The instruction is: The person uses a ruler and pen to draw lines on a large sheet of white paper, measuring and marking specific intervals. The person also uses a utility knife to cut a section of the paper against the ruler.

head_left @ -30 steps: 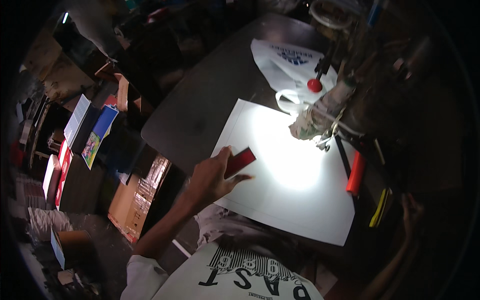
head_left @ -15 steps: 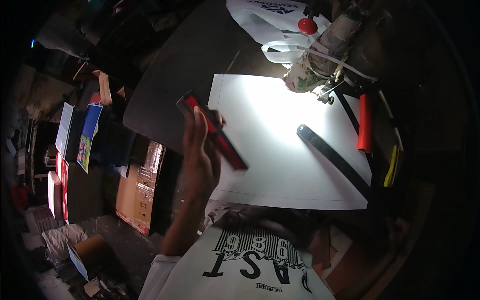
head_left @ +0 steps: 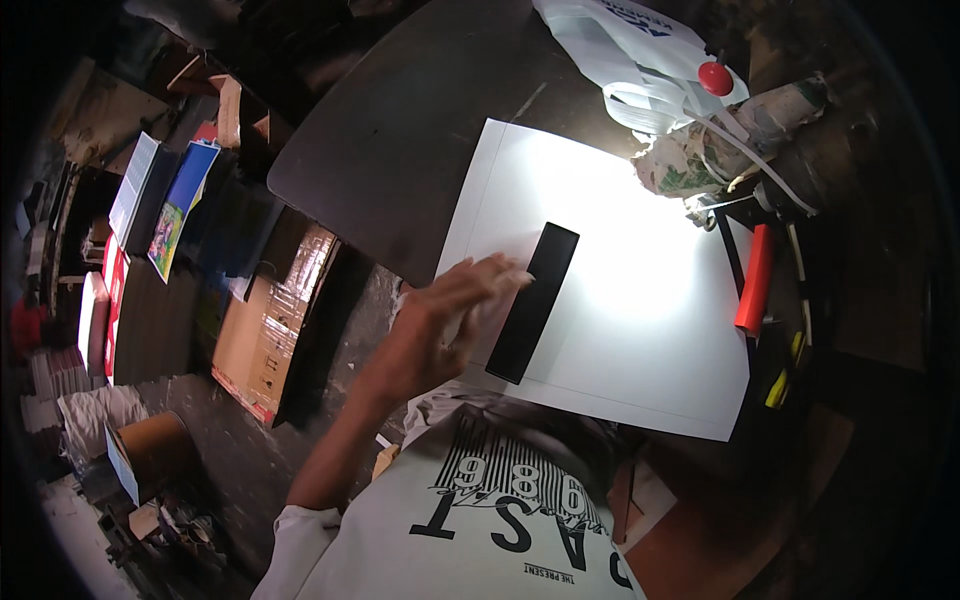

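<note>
A flat black bar (head_left: 533, 303) lies slantwise across the left part of a large white sheet (head_left: 620, 365), which carries thin lines near its edges. My left hand (head_left: 440, 315) reaches in from the lower left and is open, its fingers stretched out and slightly bent. Its fingertips come to the bar's left edge; whether they touch it I cannot tell. My right hand does not show.
A red bar (head_left: 755, 280) and a yellow-and-black tool (head_left: 785, 375) lie right of the sheet. Beyond it are a wrapped, lit lamp-like tube (head_left: 740, 135) and a white bag (head_left: 625, 45). Cardboard boxes (head_left: 270, 320) stand at the left.
My left hand had a long red-and-black piece raised over the sheet; now its fingers are stretched out by the black bar. The dark ruler-like strip at the right no longer shows. The view has shifted.
</note>
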Demonstrator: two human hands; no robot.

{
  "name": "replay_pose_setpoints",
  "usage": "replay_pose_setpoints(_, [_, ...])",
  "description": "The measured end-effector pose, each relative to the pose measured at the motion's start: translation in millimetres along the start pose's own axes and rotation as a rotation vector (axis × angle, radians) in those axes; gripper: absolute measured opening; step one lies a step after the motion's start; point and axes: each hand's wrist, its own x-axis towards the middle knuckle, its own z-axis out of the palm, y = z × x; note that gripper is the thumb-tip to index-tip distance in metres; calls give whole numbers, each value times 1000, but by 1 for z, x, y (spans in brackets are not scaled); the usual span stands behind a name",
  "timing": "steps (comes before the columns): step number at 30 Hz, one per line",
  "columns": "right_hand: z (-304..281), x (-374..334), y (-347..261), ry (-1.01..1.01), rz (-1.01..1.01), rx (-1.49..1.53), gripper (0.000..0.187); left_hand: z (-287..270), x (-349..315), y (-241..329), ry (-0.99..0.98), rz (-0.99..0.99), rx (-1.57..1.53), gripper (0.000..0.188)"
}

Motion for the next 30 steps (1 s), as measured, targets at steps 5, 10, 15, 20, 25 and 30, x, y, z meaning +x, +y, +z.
replay_pose_setpoints(5, [-57, -16, -52, 262, 140, 426, 40, 25, 0, 22, 231, -335, -113, 60])
replay_pose_setpoints(10, [-52, -7, -109, 146, 153, 721, 44, 53, -1, 18, 331, -273, -230, 61])
replay_pose_setpoints(15, [53, -13, -94, -566, 29, 1200, 37, 70, -12, 22, 392, -324, -320, 54])
replay_pose_setpoints(20, [180, -104, -206, -246, 426, 1010, 38, 77, -16, 16, 456, -235, -300, 55])
replay_pose_setpoints(25, [218, -131, -240, -346, 409, 890, 41, 74, -21, 18, 494, -271, -336, 53])
replay_pose_setpoints(30, [226, -137, -267, -357, 341, 827, 16, 80, -27, 13, 520, -212, -327, 53])
